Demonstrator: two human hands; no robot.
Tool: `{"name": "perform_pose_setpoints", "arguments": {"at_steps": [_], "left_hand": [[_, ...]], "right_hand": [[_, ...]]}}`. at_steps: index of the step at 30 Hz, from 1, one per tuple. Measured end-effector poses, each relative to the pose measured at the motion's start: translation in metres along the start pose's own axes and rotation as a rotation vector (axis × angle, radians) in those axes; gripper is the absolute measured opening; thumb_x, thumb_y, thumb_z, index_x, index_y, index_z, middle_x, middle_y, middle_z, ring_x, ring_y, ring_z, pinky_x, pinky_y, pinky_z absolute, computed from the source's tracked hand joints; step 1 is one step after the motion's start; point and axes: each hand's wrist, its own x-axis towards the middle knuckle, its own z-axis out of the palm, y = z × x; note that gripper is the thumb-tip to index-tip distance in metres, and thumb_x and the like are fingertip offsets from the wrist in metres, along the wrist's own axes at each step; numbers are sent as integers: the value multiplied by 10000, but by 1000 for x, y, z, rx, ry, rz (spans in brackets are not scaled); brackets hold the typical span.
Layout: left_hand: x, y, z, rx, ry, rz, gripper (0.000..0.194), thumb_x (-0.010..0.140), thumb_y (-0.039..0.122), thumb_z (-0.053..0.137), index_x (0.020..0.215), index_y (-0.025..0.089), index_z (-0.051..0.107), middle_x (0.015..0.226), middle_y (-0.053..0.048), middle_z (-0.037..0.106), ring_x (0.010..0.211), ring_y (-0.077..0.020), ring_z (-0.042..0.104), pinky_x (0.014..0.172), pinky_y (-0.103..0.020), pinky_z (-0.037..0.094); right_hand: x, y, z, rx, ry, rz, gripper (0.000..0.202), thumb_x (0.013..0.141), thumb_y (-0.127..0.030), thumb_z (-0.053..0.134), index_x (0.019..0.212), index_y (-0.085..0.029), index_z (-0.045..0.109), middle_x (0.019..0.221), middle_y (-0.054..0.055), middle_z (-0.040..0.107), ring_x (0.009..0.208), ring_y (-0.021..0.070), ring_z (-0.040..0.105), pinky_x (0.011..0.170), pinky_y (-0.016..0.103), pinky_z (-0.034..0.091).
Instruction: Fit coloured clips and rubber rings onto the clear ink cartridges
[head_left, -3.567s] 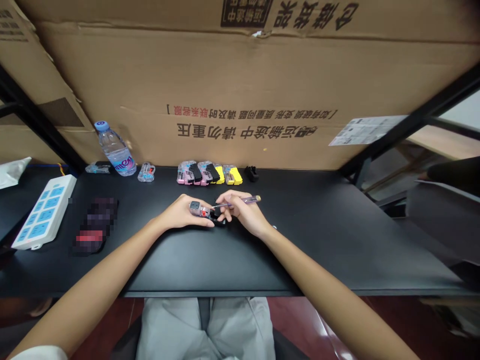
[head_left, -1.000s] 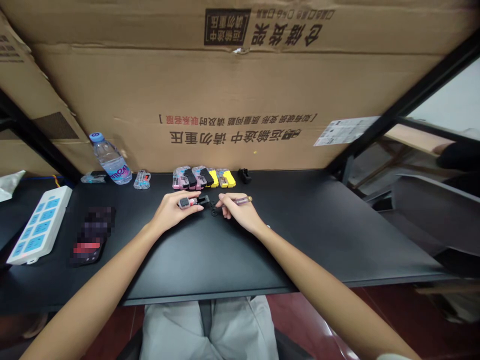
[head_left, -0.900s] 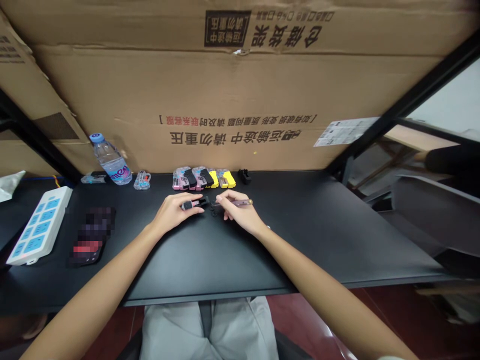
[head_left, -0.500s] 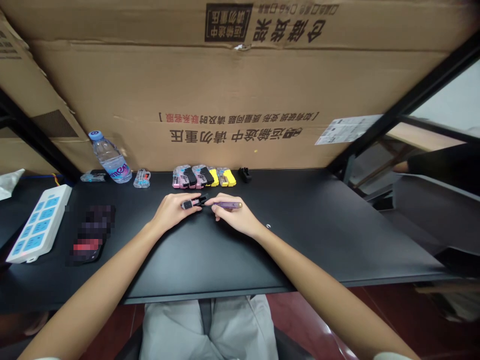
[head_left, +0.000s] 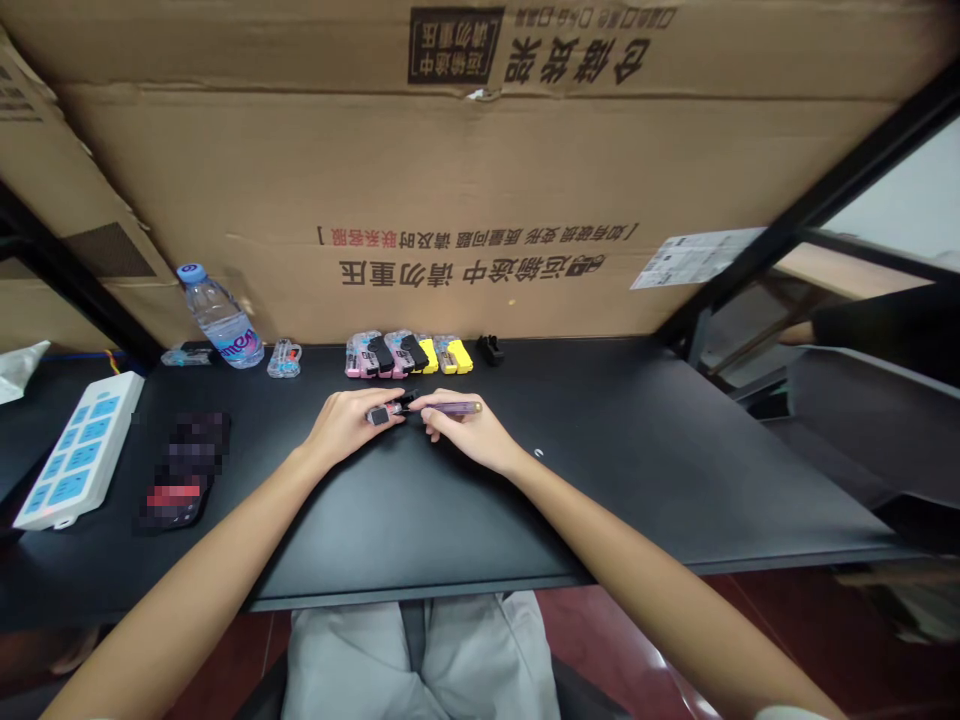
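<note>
Between the thumb and fingers of my left hand (head_left: 346, 418) is a small clear-and-black plastic piece (head_left: 381, 413) with a pinkish part. A black part sticks up at its right side, and my fingers hide some of it. My right hand (head_left: 469, 428) grips a slim purple pen-shaped tool (head_left: 454, 408) with a gold-coloured end. The tool's dark tip points left and meets the small piece, though the exact contact is too small to make out. Both hands are close together, low over the black table (head_left: 420, 530).
Behind my hands stand several clear cases with pink, black and yellow parts (head_left: 409, 354), beside a black clip-like piece (head_left: 491, 349). Leftward are a small clear case (head_left: 284, 358), a water bottle (head_left: 223, 318), a phone (head_left: 187, 470) and a power strip (head_left: 81, 448). Cardboard (head_left: 450, 160) walls the back.
The small piece in my left hand has turned slightly, its dark square face now more toward me. The purple tool has shifted a little to the left.
</note>
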Motion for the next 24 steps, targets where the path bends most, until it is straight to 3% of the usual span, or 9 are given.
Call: {"name": "perform_pose_setpoints", "arguments": {"at_steps": [5,12,20,24], "left_hand": [[-1,1,-1,36,-10,31,385,981,415,778,1340,277,780,1283,-52,817,1143,-267,810,998,-381,661],[0,5,4,72,9,-4,395,962,399,799,1334,267,783,1274,-63,820,1134,-275,812,996,-389,661],[0,3,1,5,-27,-54,570,828,534,905,1330,292,783,1317,-71,802,1168,-312,798,1008,-408,642],[3,6,-7,-23,10,-113,491,855,531,884,1274,290,798,1268,-64,823,1087,-303,819,963,-393,640]], "right_hand": [[0,2,6,97,25,46,364,932,-479,757,1104,-164,818,881,65,777,765,193,744,716,330,634],[3,6,14,155,121,42,506,859,-649,809,945,-151,795,818,86,786,703,212,756,729,379,662],[3,3,1,-23,201,16,327,927,-482,741,920,-164,821,833,75,785,689,187,710,682,327,606],[2,0,-4,-172,180,-82,242,953,-355,672,877,-190,832,914,71,800,818,205,729,756,323,571]]}}
